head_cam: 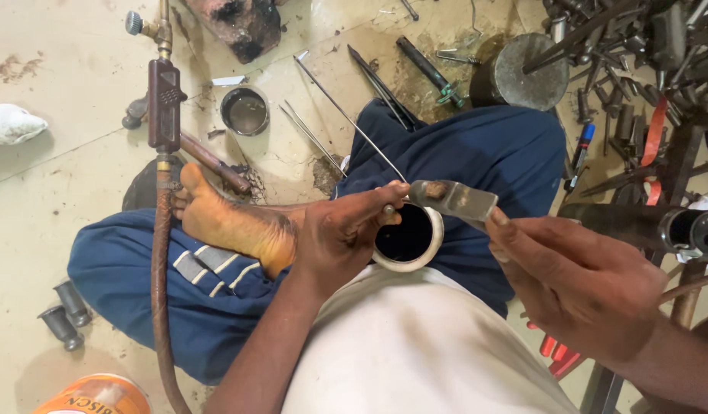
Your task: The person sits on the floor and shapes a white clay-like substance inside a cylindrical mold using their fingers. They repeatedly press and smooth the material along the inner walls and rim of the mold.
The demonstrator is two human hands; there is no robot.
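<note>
Sitting cross-legged, the person pinches a thin rod (354, 123) with the left hand (342, 234) over a small pot (409, 239), while the right hand (576, 287) closes on a flat metal piece (455, 199), apparently mid-dip, steadiness needed next.

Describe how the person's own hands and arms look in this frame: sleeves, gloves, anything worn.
Both hands are bare: no gloves, rings or watch visible. The left hand and right hand look smudged with workshop grime. Both forearms are uncovered, with no sleeves in view.

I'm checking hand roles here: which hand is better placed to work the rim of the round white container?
Likely the right hand: it holds the flat grey metal tool at the round white container rim, while the left hand grips the container.
</note>
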